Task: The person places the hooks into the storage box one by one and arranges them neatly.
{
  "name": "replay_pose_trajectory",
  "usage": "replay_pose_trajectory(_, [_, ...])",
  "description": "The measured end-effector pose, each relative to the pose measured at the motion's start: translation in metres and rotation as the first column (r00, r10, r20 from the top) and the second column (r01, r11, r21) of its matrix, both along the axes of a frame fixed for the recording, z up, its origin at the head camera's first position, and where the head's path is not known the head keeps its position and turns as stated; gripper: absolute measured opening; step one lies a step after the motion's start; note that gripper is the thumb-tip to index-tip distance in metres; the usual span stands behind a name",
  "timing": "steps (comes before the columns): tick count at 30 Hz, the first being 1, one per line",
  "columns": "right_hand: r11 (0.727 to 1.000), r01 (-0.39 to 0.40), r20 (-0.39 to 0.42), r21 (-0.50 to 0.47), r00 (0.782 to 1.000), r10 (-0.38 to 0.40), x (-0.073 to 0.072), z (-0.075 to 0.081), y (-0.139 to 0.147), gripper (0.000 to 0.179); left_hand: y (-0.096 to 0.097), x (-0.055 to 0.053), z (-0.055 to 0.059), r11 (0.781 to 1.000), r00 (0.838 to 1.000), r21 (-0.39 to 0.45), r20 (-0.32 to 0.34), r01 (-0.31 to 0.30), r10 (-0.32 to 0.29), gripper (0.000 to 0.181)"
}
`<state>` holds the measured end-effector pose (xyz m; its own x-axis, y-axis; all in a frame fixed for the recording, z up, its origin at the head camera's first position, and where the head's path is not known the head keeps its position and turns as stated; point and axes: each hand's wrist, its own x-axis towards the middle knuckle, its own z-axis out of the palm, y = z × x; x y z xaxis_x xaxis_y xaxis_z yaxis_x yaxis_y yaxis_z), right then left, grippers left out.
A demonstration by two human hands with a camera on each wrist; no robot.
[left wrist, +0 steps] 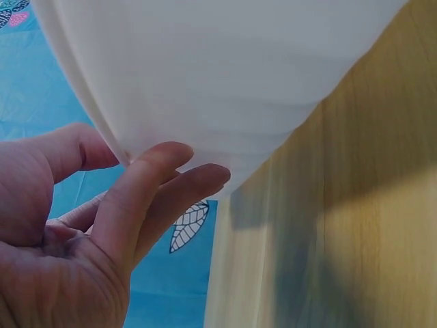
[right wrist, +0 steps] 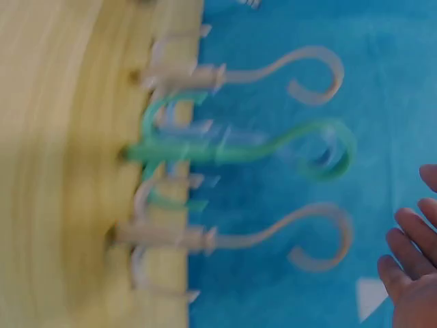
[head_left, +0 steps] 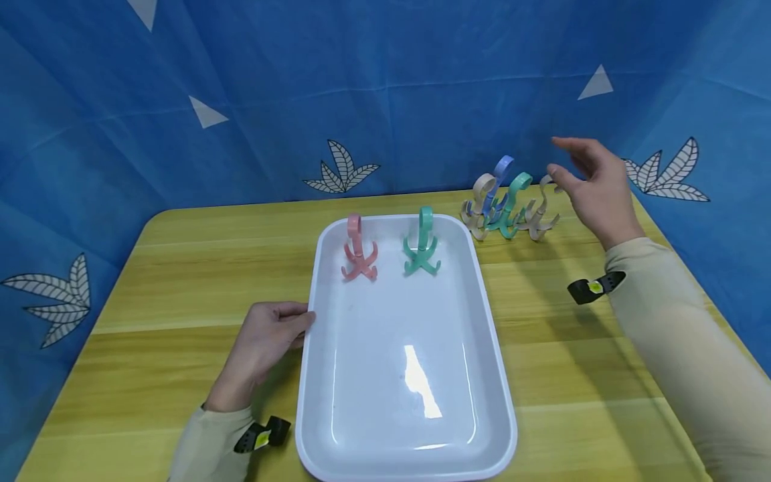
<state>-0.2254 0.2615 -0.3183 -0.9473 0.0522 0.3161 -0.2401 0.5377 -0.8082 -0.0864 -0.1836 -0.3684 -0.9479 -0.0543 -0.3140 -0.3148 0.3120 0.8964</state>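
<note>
A white tray (head_left: 397,321) lies lengthwise in front of me. My left hand (head_left: 262,345) pinches its left rim, with the thumb at the edge and fingers against the outer wall (left wrist: 239,102). Inside the tray's far end stand a pink multi-prong hook (head_left: 360,265) and a green one (head_left: 422,258). My right hand (head_left: 602,194) is raised with fingers spread, holding nothing, just right of a beige hook (head_left: 538,219). Beside that one stand another green hook (head_left: 506,217), a blue hook (head_left: 503,169) and a second beige hook (head_left: 482,191), close together; the blue one is partly hidden.
The wooden table (head_left: 211,268) ends at the back against a blue cloth (head_left: 385,100) printed with leaves and triangles. The group of hooks stands near that back edge, just beyond the tray's far right corner. A black band (head_left: 596,288) is on each wrist.
</note>
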Motion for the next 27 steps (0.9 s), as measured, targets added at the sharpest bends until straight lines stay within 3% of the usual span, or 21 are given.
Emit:
replay_pose_trajectory(3, [0.999,0.045,0.088,0.028,0.995,-0.047,-0.005,-0.008,0.014,0.051,0.000,0.000,0.000,1.000,1.000,0.004,-0.007,0.005,-0.005,0.027])
replay_pose_trajectory(7, [0.998,0.031,0.161,0.055,0.986,-0.040,-0.008,-0.021,0.022,0.057,-0.003,0.003,0.000,1.000,1.000,0.005,0.002,0.010,-0.010,0.027])
replay_pose_trajectory(13, [0.999,0.000,0.159,0.049,0.987,-0.007,-0.011,-0.033,0.022,0.057,-0.009,0.009,0.000,0.999,0.999,0.002,0.013,0.035,-0.035,0.032])
replay_pose_trajectory(27, [0.997,0.026,0.172,0.073,0.984,-0.038,-0.012,-0.035,0.034,0.050,-0.009,0.001,0.000,0.996,0.996,0.022,-0.003,0.087,-0.087,0.037])
